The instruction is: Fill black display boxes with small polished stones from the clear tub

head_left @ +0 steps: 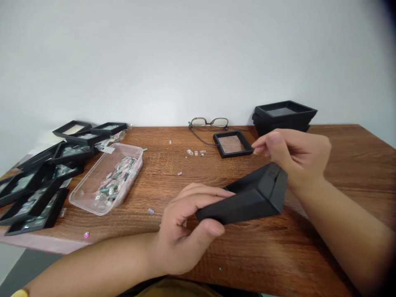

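My left hand [188, 227] grips a black display frame [244, 202] by its near left end, thumb along the near side and fingers over the top. The frame is tilted above the table, its far right corner raised, and its inside is hidden from me. Just beyond that corner, my right hand [300, 156] is closed, fingers curled and fingertips pinched together; whether anything small is between them I cannot make out. Behind the hands lies a small black frame with a clear window [232, 144]. Several similar black frames [284, 113] are stacked at the back right.
A clear plastic tub [93, 185] of small press-on nails [119, 179] stands at left. Beside it lie several black frames [74, 150] with pieces inside. Eyeglasses [208, 122] rest against the wall. Loose pieces [195, 153] dot the wooden table [167, 165].
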The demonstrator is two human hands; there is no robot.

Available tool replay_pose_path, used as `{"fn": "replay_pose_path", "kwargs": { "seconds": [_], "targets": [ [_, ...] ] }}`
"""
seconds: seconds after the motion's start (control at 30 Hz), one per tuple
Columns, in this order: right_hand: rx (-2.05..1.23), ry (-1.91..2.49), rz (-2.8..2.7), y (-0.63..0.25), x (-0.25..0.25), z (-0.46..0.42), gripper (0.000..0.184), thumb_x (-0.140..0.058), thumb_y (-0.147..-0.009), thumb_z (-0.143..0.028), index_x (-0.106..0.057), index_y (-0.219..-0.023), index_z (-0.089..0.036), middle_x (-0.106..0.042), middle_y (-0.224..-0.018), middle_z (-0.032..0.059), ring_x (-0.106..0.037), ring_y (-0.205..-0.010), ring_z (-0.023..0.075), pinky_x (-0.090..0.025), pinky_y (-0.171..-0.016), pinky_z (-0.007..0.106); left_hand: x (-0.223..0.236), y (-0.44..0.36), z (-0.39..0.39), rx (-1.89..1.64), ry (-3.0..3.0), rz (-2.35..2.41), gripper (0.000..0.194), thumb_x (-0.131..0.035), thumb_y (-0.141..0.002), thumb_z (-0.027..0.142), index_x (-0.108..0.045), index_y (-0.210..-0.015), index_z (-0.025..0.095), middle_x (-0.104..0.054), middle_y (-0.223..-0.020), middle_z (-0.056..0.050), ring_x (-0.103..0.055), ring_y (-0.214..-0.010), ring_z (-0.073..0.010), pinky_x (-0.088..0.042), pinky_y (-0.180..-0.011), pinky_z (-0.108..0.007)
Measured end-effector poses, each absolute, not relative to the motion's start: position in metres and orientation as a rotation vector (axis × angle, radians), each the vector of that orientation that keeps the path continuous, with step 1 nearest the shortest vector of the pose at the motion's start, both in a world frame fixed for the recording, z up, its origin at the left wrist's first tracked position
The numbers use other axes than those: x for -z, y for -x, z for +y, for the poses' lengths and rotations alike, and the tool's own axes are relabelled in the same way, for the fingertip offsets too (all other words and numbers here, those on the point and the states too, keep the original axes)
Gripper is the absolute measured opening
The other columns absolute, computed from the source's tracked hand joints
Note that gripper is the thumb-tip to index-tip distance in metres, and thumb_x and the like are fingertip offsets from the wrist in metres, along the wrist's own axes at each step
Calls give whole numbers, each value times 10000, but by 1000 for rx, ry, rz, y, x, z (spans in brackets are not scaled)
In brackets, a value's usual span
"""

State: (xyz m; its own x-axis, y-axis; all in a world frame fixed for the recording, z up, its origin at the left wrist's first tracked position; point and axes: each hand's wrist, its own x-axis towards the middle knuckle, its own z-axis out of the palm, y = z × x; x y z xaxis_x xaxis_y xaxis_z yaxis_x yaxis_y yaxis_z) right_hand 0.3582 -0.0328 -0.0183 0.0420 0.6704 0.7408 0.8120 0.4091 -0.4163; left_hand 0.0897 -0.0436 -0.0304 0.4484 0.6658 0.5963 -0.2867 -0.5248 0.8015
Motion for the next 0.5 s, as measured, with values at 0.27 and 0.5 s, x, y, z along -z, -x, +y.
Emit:
{"fn": "replay_pose_path", "kwargs": {
  "seconds": [0.27,0.5],
  "targets": [
    [-24,1086,-1352,-285,30,-59,374,-441,-1096,-625,-524,-1114,-260,-510,-971,53,-534,-773,157,-454,-595,290,32,-90,-48,-1358,-1701,449,152,-704,-993,338,-750,-1043,202,-770,-1130,-63,-741,-1052,-147,-600,-982,-284],
    [-47,1239,-1627,-279,33,-62,281,-605,-1030,-354,-565,-1308,-363,-609,-966,25,-607,-809,183,-513,-625,330,31,-91,-49,-1328,-1678,563,145,-742,-947,302,-692,-876,186,-742,-1032,-51,-725,-972,-137,-587,-929,-267]
  ]
}}
